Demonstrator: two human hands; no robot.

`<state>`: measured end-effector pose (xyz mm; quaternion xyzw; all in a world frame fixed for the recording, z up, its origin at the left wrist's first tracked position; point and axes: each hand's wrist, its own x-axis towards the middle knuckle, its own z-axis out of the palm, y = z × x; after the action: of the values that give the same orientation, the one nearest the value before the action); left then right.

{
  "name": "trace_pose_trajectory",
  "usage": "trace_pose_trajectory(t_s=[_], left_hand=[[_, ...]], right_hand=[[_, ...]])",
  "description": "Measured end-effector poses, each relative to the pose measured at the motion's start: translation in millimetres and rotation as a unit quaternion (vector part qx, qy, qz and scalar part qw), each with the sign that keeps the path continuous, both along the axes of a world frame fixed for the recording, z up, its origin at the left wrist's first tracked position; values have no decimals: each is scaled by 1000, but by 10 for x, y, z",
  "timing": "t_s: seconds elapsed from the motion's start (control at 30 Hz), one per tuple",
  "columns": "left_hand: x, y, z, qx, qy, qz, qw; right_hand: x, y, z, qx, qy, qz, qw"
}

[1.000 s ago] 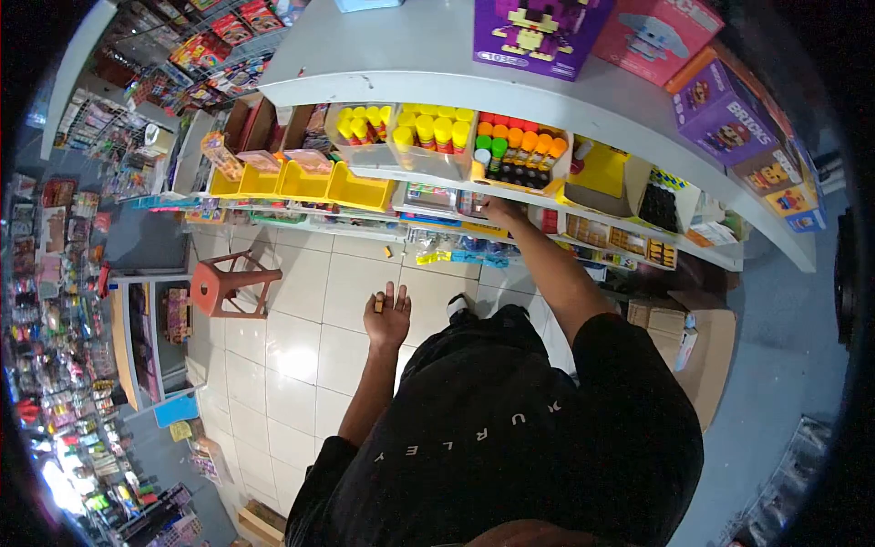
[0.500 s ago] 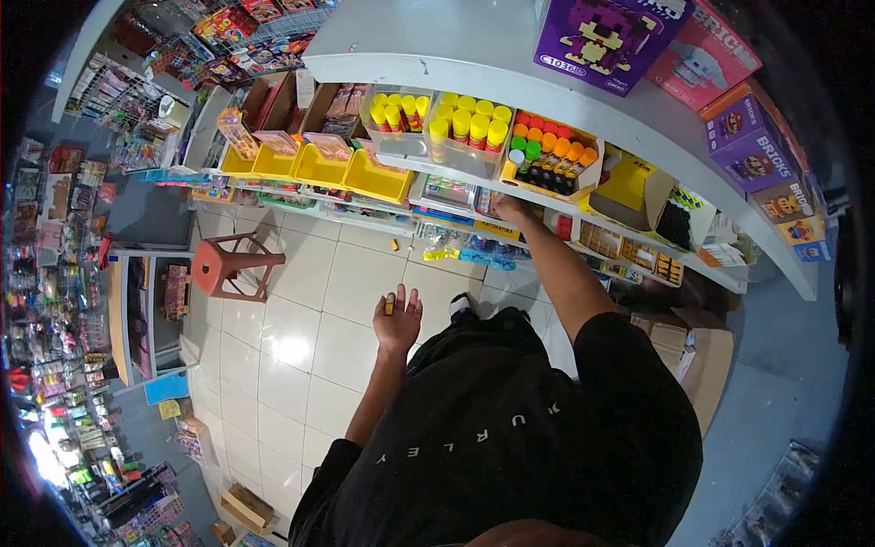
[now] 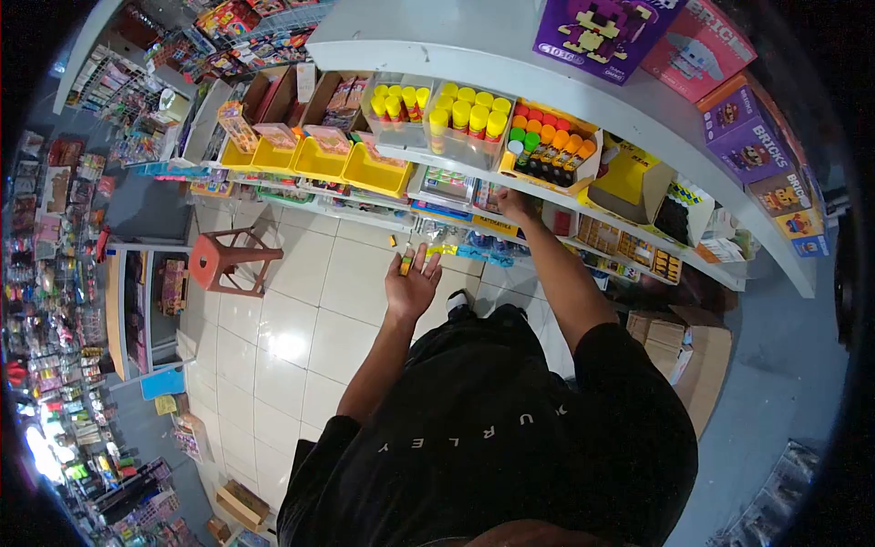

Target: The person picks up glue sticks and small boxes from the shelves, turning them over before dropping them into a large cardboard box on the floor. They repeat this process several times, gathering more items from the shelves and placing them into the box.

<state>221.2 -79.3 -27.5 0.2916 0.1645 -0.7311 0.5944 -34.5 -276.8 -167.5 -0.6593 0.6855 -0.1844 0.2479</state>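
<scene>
My left hand (image 3: 412, 290) is held palm up over the floor in front of the shelf. A small yellow-and-black item (image 3: 406, 264) is pinched at its thumb and forefinger, while the other fingers stay spread. My right hand (image 3: 516, 206) reaches to the lower shelf, below the box of colourful capped bottles (image 3: 549, 150). Its fingers look curled at the small packs there, and what they hold, if anything, is hidden. To the left of that hand lie clear-topped packs (image 3: 447, 185).
Yellow bins (image 3: 375, 173) and clear tubs of yellow-capped glue sticks (image 3: 470, 117) line the shelf. Brick-toy boxes (image 3: 609, 36) stand on the upper ledge (image 3: 410, 56). A red stool (image 3: 232, 260) is on the left, and an open carton (image 3: 684, 360) on the right.
My left hand has moved up and to the right, closer to the shelf, with the small item still in it. My right hand has shifted only slightly at the lower shelf.
</scene>
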Motion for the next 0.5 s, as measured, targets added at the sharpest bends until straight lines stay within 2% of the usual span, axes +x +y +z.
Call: trace_pose_trajectory(t_s=[0.03, 0.1, 0.13, 0.23, 0.37, 0.4, 0.43, 0.5], left_hand=[[-28, -37, 24, -21, 7, -12, 1000], [-104, -115, 107, -61, 23, -40, 997], [-160, -155, 153, -60, 23, -43, 997], [-313, -257, 193, -65, 38, -65, 995], [-543, -319, -15, -99, 33, -120, 987], [-605, -305, -169, -151, 28, -155, 976], [-732, -287, -171, -155, -15, -177, 972], [-972, -214, -157, -167, -99, -220, 956]], right_hand=[[4, 153, 446, -3, -29, 38, 999], [-75, 149, 155, 8, -130, 6, 991], [-33, 310, 536, 2, -171, 20, 985], [47, 711, 935, -41, -309, 52, 949], [303, 1356, 1738, 105, -413, 14, 904], [376, 1470, 1746, 123, -470, 8, 874], [420, 1554, 1720, 135, -525, 0, 840], [441, 1674, 1424, 13, -409, 13, 912]])
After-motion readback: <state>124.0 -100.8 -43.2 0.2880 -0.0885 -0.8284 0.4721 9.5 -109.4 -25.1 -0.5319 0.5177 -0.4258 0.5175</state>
